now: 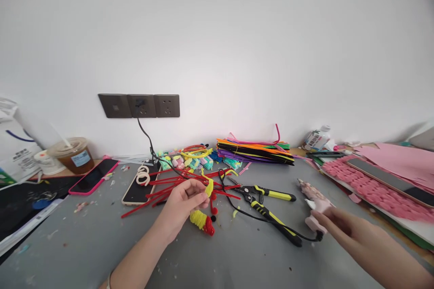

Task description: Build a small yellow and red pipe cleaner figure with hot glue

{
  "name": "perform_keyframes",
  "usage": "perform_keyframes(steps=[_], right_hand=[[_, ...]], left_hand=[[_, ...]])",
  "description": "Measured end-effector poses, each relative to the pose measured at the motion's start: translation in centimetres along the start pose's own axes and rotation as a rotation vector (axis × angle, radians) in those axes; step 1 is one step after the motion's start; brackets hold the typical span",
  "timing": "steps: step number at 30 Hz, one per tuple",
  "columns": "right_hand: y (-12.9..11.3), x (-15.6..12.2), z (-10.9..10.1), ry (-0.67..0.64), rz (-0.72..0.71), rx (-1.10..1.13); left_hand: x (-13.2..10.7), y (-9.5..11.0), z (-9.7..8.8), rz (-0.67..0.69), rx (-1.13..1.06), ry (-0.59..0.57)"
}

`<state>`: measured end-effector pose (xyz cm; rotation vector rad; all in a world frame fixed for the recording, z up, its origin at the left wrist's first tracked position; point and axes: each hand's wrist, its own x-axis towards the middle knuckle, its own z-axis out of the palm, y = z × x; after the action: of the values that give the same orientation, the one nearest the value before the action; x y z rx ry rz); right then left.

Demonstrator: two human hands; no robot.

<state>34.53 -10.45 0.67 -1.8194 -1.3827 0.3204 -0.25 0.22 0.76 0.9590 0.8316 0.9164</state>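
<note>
With the right hand [351, 229], gripping the pale glue gun [317, 205] by its handle; with the left hand [185, 198], pinching a small yellow piece [209, 187] near a yellow-and-red coil [200, 221] on the grey table [203, 264]. Beyond, with pliers [261, 209] between both, red pipe cleaners [136, 211] strewn behind the left, and a many-coloured bundle [252, 150] against the wall [237, 54].

- Your left hand [185, 203] pinches a small yellow fuzzy piece [209, 187].
- Your right hand [352, 230] grips a pale pink glue gun [315, 196], nozzle pointing away from you.
- Near your left hand lies a yellow-and-red coiled piece [201, 221].
- Between your hands, a black cord [244, 212] crosses yellow-and-black pliers [276, 193].
- Ahead of you, multicoloured pipe cleaners [256, 151] lie bundled by the wall [237, 54].
</note>
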Motion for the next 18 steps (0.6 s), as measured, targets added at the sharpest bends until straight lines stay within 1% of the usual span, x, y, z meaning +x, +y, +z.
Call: perform_keyframes(steps=[1, 2, 4, 5, 7, 8, 10, 11, 13, 15, 16, 18], right_hand=[[-2.0, 0.1, 0.8, -0.073, -0.055, -0.055], [-4.1, 0.3, 1.8, -0.119, -0.119, -0.049], [-8.1, 1.0, 4.2, -0.218, -0.211, 0.026], [-9.9, 1.4, 5.6, -0.228, -0.244, 0.088], [-12.4, 2.6, 8.3, -0.284, -0.317, 0.212], [-13.1, 3.2, 9.6, -0.320, -0.364, 0.285], [-13.5, 4.3, 12.0, -0.398, -0.431, 0.427], [-13.3, 4.6, 12.9, -0.404, -0.445, 0.499], [-12.4, 4.9, 14.4, -0.359, -0.466, 0.590], [-11.5, 4.6, 15.3, -0.313, -0.471, 0.633], [-11.1, 4.3, 15.5, -0.316, -0.469, 0.652], [-10.7, 3.7, 15.5, -0.362, -0.488, 0.682]], left_hand=[[0.0, 0.0, 0.0, -0.007, -0.004, -0.001], [0.1, 0.0, 0.0, -0.013, -0.007, -0.001], [0.1, 0.0, 0.0, -0.020, -0.015, 0.006], [0.1, 0.0, 0.0, -0.023, -0.016, 0.012], [0.2, 0.0, 0.0, -0.027, -0.012, 0.022], [0.2, 0.0, 0.0, -0.023, -0.010, 0.025], [0.2, 0.0, -0.1, -0.007, -0.008, 0.017], [0.2, 0.0, -0.1, 0.004, -0.011, 0.012], [0.2, 0.1, -0.1, 0.016, -0.016, 0.007], [0.3, 0.1, 0.0, 0.016, -0.014, 0.019], [0.3, 0.1, 0.0, 0.018, -0.016, 0.034], [0.3, 0.1, 0.0, 0.015, -0.009, 0.054]])
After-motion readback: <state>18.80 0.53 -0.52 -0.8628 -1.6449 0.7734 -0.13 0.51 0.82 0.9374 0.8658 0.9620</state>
